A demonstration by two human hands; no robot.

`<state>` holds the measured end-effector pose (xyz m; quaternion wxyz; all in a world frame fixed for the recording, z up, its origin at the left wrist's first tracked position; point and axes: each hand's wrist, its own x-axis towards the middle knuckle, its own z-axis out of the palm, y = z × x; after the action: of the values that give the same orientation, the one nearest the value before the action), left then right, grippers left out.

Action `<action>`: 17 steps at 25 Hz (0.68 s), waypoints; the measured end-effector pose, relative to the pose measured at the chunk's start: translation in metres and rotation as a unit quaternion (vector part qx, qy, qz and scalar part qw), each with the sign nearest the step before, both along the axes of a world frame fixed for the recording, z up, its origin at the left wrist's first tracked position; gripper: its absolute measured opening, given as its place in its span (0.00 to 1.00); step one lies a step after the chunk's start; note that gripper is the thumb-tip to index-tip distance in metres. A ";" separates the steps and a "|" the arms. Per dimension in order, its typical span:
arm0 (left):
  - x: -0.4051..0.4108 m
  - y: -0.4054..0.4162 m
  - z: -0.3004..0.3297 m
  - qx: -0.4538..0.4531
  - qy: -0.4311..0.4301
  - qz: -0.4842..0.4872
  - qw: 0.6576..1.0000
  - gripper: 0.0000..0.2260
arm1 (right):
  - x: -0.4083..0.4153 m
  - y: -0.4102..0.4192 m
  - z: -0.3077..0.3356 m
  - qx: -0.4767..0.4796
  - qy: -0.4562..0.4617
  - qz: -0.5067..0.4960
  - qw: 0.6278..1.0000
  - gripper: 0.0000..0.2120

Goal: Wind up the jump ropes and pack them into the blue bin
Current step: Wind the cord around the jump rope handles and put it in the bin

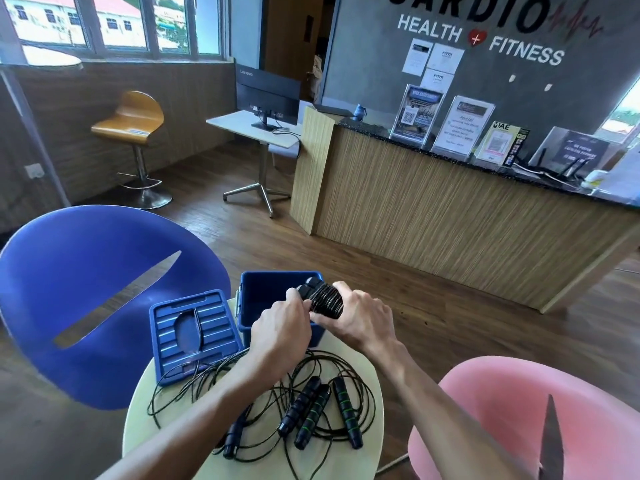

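Observation:
A wound-up black jump rope [323,300], its cord coiled tight around the handles, is held over the blue bin [258,299] at the far edge of the small round table [363,403]. My right hand [360,318] grips the bundle from the right. My left hand [280,329] pinches its left end. Loose jump ropes [313,410] with black handles and green rings lie tangled on the table under my forearms, cords spreading left.
The bin's blue lid [194,332] lies flat on the table, left of the bin. A blue chair [97,296] stands to the left and a pink chair [512,420] to the right. A wooden reception counter [450,216] runs beyond the table.

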<state>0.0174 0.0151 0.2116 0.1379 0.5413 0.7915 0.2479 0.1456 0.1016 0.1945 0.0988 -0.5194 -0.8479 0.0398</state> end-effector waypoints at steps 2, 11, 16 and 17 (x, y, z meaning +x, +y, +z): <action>-0.007 0.004 0.005 0.003 0.035 -0.014 0.999 0.16 | 0.002 -0.001 0.001 -0.012 0.009 0.008 1.000 0.40; -0.023 0.014 0.014 -0.002 -0.050 -0.039 0.998 0.20 | 0.003 -0.005 0.016 -0.056 0.045 0.008 0.997 0.29; -0.044 0.034 0.020 -0.011 -0.254 -0.015 0.967 0.18 | 0.005 -0.009 0.020 -0.059 0.046 0.044 0.996 0.22; -0.046 0.034 0.022 -0.012 -0.300 -0.013 0.954 0.18 | 0.003 -0.009 0.021 -0.059 0.043 0.049 0.996 0.22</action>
<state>-0.0284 0.0493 0.2337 0.3784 0.4506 0.7097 0.3875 0.1485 0.0925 0.2153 0.1024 -0.4803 -0.8633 0.1165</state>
